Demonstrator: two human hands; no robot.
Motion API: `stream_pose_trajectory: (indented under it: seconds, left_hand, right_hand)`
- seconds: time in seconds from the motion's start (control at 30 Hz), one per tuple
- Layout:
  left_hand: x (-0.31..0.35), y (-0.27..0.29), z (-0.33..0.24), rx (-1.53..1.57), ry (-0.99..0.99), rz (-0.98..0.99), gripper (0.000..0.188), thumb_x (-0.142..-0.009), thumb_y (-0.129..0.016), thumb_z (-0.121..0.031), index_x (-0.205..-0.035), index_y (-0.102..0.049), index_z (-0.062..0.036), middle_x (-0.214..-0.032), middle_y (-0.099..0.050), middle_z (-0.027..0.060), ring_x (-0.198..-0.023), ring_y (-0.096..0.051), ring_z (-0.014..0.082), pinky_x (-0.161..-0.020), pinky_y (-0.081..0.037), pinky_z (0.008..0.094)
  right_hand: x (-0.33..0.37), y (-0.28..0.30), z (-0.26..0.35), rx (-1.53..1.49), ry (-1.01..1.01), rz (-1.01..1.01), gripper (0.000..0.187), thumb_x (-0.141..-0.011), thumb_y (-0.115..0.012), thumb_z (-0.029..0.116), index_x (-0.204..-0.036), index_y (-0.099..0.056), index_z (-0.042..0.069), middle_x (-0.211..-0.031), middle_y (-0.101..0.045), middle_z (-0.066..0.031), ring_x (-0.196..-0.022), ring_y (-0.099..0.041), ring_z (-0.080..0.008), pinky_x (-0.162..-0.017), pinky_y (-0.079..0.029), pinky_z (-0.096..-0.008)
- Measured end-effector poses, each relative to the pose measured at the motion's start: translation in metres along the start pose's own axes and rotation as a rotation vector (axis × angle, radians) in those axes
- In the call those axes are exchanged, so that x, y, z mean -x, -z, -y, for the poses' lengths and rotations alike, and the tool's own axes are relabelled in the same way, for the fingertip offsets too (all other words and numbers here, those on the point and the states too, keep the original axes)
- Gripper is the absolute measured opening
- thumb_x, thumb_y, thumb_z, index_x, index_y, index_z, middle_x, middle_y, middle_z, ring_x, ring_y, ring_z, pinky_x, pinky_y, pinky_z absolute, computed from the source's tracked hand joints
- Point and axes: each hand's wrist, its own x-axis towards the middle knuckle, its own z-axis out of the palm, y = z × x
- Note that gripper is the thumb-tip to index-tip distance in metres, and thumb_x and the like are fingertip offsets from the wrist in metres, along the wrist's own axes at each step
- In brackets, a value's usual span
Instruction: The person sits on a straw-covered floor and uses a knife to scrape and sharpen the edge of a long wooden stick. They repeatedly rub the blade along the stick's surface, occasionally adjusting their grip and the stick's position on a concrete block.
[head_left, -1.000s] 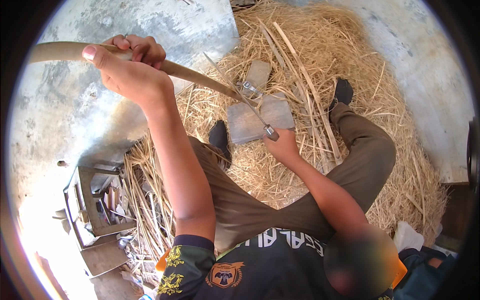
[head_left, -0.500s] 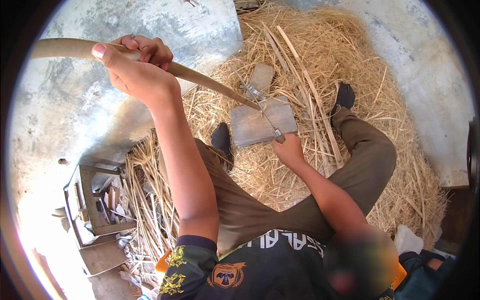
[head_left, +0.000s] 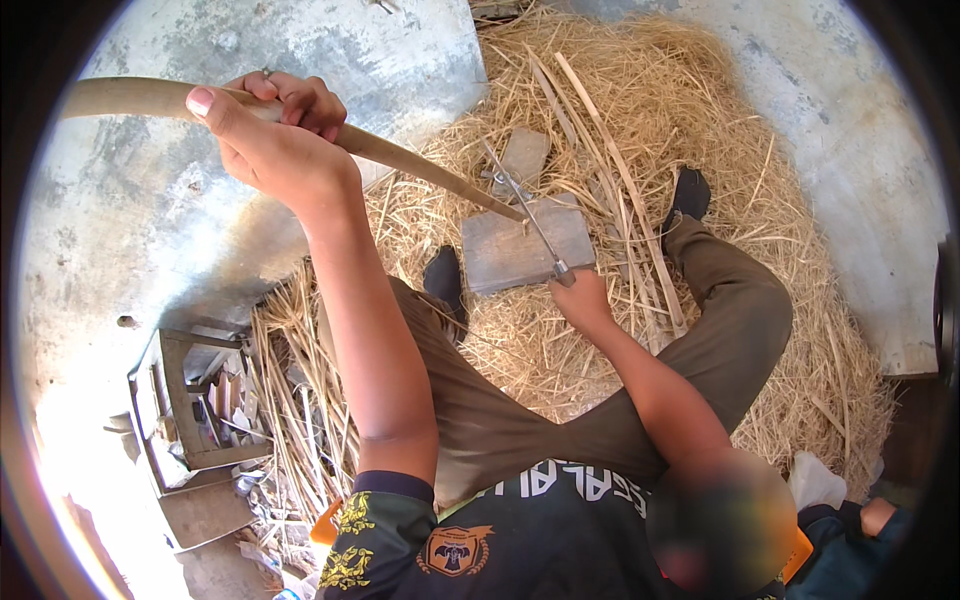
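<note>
Straw covers the concrete floor. The left hand (head_left: 270,135) is clenched round a long bamboo stick (head_left: 400,160) whose tip rests on a wooden block (head_left: 525,250); the right hand (head_left: 582,300), just beside that block, grips a knife (head_left: 525,215). A slip could bring the blade onto those fingers.

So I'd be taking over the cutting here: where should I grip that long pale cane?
Grip the cane on its thick raised end, from above, where the left hand wraps it. It slopes down to a thin tip on the wooden block, at the blade in the right hand.
</note>
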Motion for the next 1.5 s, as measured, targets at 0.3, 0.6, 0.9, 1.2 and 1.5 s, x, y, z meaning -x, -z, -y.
stream_pose_trajectory:
  seconds: [0.3,0.6,0.9,1.2,1.5]
  left_hand:
    - [0.001,0.000,0.002,-0.009,0.006,-0.029,0.053,-0.104,-0.032,-0.058,-0.082,-0.037,-0.0099,-0.056,-0.032,0.0008,-0.046,-0.027,0.0124,-0.044,-0.021,0.0290]
    - [-0.003,0.006,0.001,-0.021,0.005,-0.024,0.052,-0.104,-0.032,-0.057,-0.081,-0.037,-0.0100,-0.056,-0.033,0.0009,-0.046,-0.027,0.0126,-0.044,-0.021,0.0287]
    - [-0.001,0.008,0.002,0.001,0.027,-0.033,0.051,-0.104,-0.033,-0.055,-0.082,-0.038,-0.0097,-0.059,-0.035,0.0016,-0.047,-0.028,0.0118,-0.045,-0.021,0.0282]
    - [-0.005,0.008,0.000,0.013,0.036,-0.044,0.052,-0.104,-0.034,-0.057,-0.082,-0.039,-0.0100,-0.060,-0.034,0.0007,-0.046,-0.027,0.0115,-0.042,-0.021,0.0277]
    - [-0.006,0.014,0.005,0.065,0.064,-0.025,0.059,-0.102,-0.034,-0.067,-0.080,-0.037,-0.0120,-0.058,-0.031,-0.0004,-0.046,-0.024,0.0112,-0.044,-0.020,0.0283]
  right_hand:
    - [0.007,0.005,-0.001,-0.008,-0.095,0.099,0.032,-0.083,-0.066,0.027,-0.084,-0.070,-0.004,-0.074,-0.069,-0.0205,-0.069,-0.067,-0.0363,-0.070,-0.052,-0.0454]
    - [0.004,0.010,0.006,0.083,-0.081,0.057,0.032,-0.082,-0.065,0.027,-0.086,-0.070,-0.004,-0.078,-0.069,-0.0226,-0.075,-0.069,-0.0388,-0.070,-0.052,-0.0459]
    - [0.003,0.011,-0.002,0.130,-0.173,0.108,0.031,-0.082,-0.067,0.028,-0.086,-0.072,-0.002,-0.075,-0.070,-0.0203,-0.077,-0.071,-0.0370,-0.072,-0.054,-0.0462]
    - [0.001,0.005,0.001,-0.130,-0.308,0.179,0.034,-0.083,-0.069,0.031,-0.094,-0.073,-0.001,-0.077,-0.072,-0.0180,-0.078,-0.071,-0.0382,-0.073,-0.055,-0.0466]
    - [0.005,0.017,-0.009,0.303,-0.253,0.085,0.032,-0.082,-0.068,0.028,-0.095,-0.074,-0.001,-0.089,-0.073,-0.0220,-0.086,-0.072,-0.0401,-0.077,-0.056,-0.0462]
